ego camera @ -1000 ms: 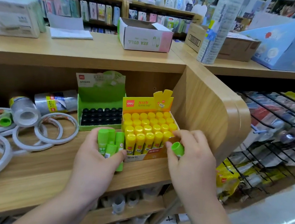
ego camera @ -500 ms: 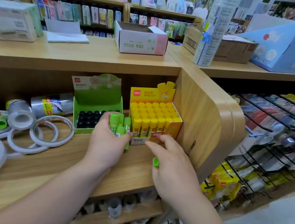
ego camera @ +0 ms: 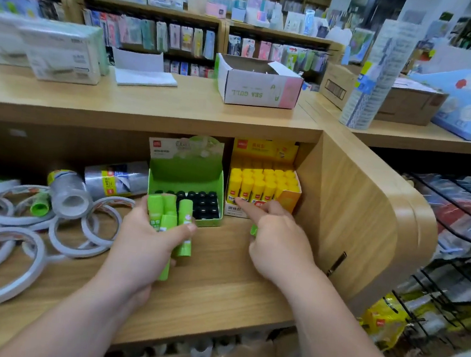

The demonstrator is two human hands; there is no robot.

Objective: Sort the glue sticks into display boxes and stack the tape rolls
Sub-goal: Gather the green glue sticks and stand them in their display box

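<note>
At the shelf's [ego camera: 217, 279] back right corner the right display box [ego camera: 263, 181] stands against the side panel [ego camera: 349, 220], the left display box [ego camera: 186, 172] just beside it. Before the left one, the left hand [ego camera: 144, 244] grips several glue sticks [ego camera: 170, 215]. Before the right one, the right hand [ego camera: 277, 241] holds a single glue stick [ego camera: 253, 230], forefinger seemingly touching the box. Tape rolls [ego camera: 87, 229] spread across the shelf's left half.

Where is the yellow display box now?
Head view: the yellow display box stands far right on the shelf, between the green display box and the wooden side panel.
</note>
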